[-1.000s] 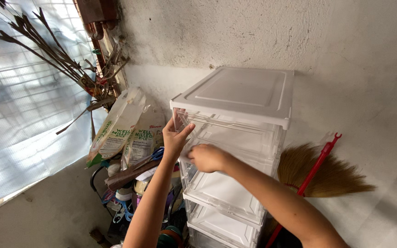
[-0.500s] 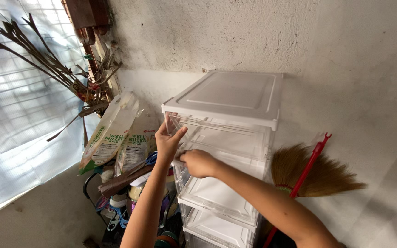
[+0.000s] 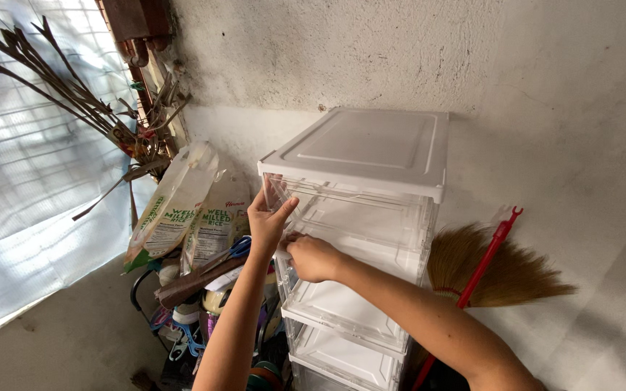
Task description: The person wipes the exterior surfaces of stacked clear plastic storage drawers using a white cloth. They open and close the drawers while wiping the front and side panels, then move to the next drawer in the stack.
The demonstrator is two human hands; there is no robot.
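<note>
Against the rough grey plaster wall [image 3: 371,51], seen from the head camera, stands a tall white plastic drawer unit [image 3: 371,148] with clear drawers. Its top clear plastic drawer [image 3: 360,213] sits just under the white lid. The left hand [image 3: 268,221] presses on that drawer's front left corner, fingers spread open and flat on the clear plastic. The right hand [image 3: 311,257] is just beside it and lower, its grip curled together on the drawer's lower front edge. Left of the unit lean 2 white and green printed sacks [image 3: 186,213], with dry brown branches [image 3: 74,108] above them. Right of the unit, a straw broom with a red handle [image 3: 498,271] rests against the wall.
</note>
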